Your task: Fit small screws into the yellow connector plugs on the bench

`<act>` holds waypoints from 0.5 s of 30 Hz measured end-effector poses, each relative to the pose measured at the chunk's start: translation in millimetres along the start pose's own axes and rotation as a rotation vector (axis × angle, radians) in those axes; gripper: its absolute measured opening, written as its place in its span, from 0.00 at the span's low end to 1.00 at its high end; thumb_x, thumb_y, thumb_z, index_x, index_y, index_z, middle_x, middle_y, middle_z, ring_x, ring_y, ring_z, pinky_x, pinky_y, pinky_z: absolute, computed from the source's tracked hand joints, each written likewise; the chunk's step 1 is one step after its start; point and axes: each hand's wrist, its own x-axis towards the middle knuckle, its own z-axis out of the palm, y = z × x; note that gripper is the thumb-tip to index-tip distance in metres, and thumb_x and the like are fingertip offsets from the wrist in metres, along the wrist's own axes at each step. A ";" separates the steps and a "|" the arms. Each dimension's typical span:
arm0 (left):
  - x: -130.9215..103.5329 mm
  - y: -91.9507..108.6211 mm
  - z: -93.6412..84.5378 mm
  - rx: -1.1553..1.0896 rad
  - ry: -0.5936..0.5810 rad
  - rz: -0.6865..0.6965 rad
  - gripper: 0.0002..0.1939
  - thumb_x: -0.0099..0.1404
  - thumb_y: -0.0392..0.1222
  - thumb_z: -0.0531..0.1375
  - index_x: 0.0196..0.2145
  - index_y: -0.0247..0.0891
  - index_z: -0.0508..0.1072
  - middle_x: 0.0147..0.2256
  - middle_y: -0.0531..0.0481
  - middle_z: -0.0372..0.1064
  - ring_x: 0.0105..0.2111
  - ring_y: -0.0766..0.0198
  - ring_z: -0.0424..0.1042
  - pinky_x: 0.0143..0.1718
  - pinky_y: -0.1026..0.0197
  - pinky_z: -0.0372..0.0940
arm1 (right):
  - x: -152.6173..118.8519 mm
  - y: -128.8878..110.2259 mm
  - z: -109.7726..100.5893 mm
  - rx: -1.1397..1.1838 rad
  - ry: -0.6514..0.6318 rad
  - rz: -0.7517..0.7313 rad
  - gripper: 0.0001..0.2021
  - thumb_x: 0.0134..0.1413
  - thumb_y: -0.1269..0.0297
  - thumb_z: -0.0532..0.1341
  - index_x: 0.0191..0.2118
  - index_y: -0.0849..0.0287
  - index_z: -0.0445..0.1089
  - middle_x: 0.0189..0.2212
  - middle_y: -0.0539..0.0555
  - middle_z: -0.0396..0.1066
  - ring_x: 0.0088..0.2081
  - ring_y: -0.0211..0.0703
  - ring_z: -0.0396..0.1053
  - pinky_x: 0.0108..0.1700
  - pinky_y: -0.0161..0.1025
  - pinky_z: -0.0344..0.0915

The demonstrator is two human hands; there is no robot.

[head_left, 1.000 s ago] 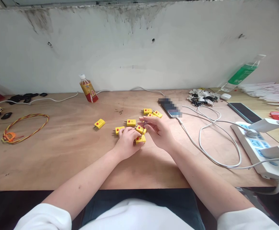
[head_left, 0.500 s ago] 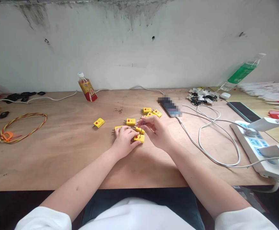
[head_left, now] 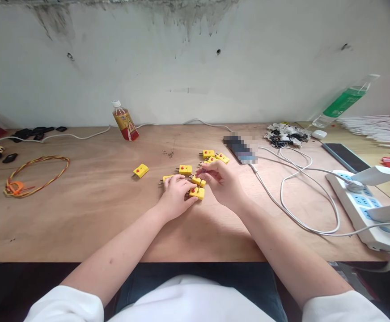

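Note:
My left hand (head_left: 175, 198) rests on the table with its thumb and fingers closed on a yellow two-pin plug (head_left: 197, 193) that has a red spot on its face. Above it, my right hand (head_left: 222, 181) pinches the handle of a small screwdriver (head_left: 200, 182), whose thin shaft points down onto that plug. Another yellow plug (head_left: 184, 170) lies just beyond my left fingers, and a third (head_left: 167, 179) is partly covered by them. Further back sits a cluster of yellow plugs (head_left: 209, 154). One plug (head_left: 141, 171) lies apart on the left.
Loose small screws (head_left: 170, 154) lie behind the plugs. At the left are a coiled cable (head_left: 37, 179) and a drink bottle (head_left: 125, 121). A phone (head_left: 238, 148), white cable (head_left: 282, 197), power strip (head_left: 366, 214) and green-labelled bottle (head_left: 344, 103) occupy the right side.
The whole view has shifted slightly, so things appear a little further right. Both hands keep the same hold, with the screwdriver still on the plug.

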 end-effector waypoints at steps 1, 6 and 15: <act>0.0 -0.4 -0.3 -0.006 -0.002 0.005 0.16 0.63 0.46 0.67 0.49 0.48 0.76 0.48 0.51 0.77 0.60 0.48 0.58 0.63 0.41 0.46 | 0.3 1.1 0.1 -0.066 0.059 -0.013 0.04 0.63 0.59 0.63 0.41 0.51 0.69 0.40 0.53 0.76 0.41 0.46 0.77 0.44 0.48 0.76; -0.2 -1.2 -0.4 -0.023 0.000 -0.010 0.16 0.63 0.46 0.67 0.49 0.48 0.76 0.48 0.52 0.77 0.60 0.48 0.59 0.63 0.41 0.45 | -0.6 -2.3 2.5 -0.168 0.117 -0.121 0.03 0.62 0.60 0.63 0.39 0.50 0.71 0.42 0.54 0.75 0.44 0.47 0.75 0.46 0.50 0.74; -0.6 0.1 -0.5 -0.004 0.012 0.002 0.16 0.64 0.46 0.67 0.49 0.47 0.76 0.48 0.52 0.77 0.57 0.49 0.61 0.62 0.41 0.46 | -0.1 -1.9 0.7 -0.177 0.194 -0.085 0.05 0.58 0.61 0.67 0.35 0.51 0.70 0.35 0.52 0.74 0.38 0.45 0.74 0.41 0.48 0.75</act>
